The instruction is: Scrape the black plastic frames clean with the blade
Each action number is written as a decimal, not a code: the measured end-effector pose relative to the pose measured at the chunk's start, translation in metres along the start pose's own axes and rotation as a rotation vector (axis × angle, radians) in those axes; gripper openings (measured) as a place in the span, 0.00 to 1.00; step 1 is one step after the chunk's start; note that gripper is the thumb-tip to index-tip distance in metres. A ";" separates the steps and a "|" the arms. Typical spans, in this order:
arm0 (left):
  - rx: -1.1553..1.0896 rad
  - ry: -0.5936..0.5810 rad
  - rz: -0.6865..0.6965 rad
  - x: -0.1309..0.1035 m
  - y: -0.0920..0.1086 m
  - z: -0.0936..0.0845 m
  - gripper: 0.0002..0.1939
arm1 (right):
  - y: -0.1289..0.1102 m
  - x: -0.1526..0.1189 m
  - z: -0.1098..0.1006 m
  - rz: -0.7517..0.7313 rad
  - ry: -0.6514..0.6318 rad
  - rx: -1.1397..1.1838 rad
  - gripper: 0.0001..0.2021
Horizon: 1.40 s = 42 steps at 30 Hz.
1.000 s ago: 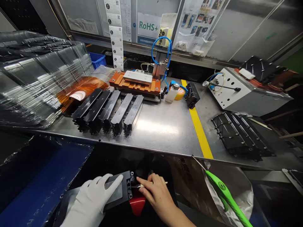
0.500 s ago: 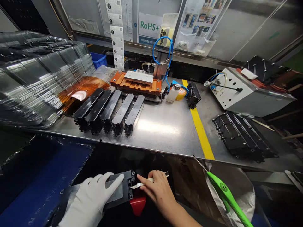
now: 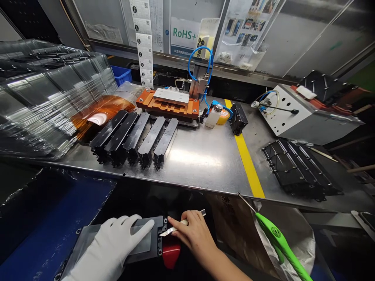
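Head view: gripping slim white craft knife [image 3: 170, 231] in bare right hand [image 3: 197, 236], forefinger reaching just beside the corner of black housing [image 3: 156, 238]. Pointing blade at the lugs and ring holes on that end; cannot tell touching from slightly apart. Clasping black housing in white-gloved left hand [image 3: 113, 244], thumb across its translucent panel, fingers over its upper face; underside of grip hidden. Holding piece below front edge of metal bench [image 3: 199, 156], next to red object [image 3: 171, 255].

Progress, as judged: mid-work at knife end, not finished with this piece. Cannot make out any trimmed scrap or rough edge; cannot count cuts made or left.

Farther out: on bench, five similar housings [image 3: 150, 136] side by side in a slanted row, out of hand; cannot tell worked from unworked. Behind row, orange fixture [image 3: 168, 111] with blue hose. At left, tall stack of clear trays [image 3: 58, 97], black parts on top. Right of yellow stripe [image 3: 247, 166], cluster of ribbed black parts [image 3: 299, 168]. In front of bench edge, green-handled tool [image 3: 278, 238].
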State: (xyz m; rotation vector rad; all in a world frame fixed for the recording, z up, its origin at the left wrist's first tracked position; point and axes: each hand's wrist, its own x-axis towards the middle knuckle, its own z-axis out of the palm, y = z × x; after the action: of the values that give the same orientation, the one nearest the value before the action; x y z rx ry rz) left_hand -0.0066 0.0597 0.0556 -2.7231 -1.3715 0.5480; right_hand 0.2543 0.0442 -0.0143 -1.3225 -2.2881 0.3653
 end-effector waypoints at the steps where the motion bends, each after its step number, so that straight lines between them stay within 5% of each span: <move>1: -0.014 -0.041 0.018 0.002 -0.002 -0.003 0.53 | 0.000 0.001 0.000 -0.006 -0.002 -0.003 0.17; 8: -0.104 -0.250 0.112 0.010 -0.012 -0.014 0.57 | 0.003 0.002 -0.001 -0.084 0.013 0.018 0.19; 16: -0.264 -0.156 0.218 0.008 -0.023 -0.011 0.54 | 0.001 0.002 0.008 -0.137 0.075 0.011 0.16; 19: -0.283 -0.208 0.091 0.007 -0.015 -0.008 0.55 | -0.004 -0.006 0.008 -0.013 0.052 0.075 0.17; 22: -0.252 -0.292 -0.112 0.005 -0.004 -0.004 0.50 | -0.014 -0.012 0.000 0.264 -0.139 0.331 0.19; 25: -0.186 -0.225 -0.184 0.001 0.005 0.004 0.50 | -0.028 -0.012 -0.009 0.569 -0.415 0.732 0.23; 28: -0.129 -0.117 -0.160 -0.003 0.009 0.014 0.50 | -0.036 -0.008 -0.010 0.725 -0.499 0.916 0.26; 34: -0.128 -0.062 -0.178 -0.004 0.013 0.021 0.49 | -0.036 -0.004 -0.001 0.740 -0.579 1.015 0.30; 42: -0.167 -0.010 -0.179 -0.004 0.011 0.027 0.48 | -0.037 0.002 -0.013 0.727 -0.562 0.983 0.28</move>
State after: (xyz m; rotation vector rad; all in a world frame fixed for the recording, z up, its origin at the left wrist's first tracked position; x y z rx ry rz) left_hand -0.0095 0.0470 0.0290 -2.6845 -1.7144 0.4550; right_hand 0.2330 0.0277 0.0142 -1.4908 -1.4153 1.9864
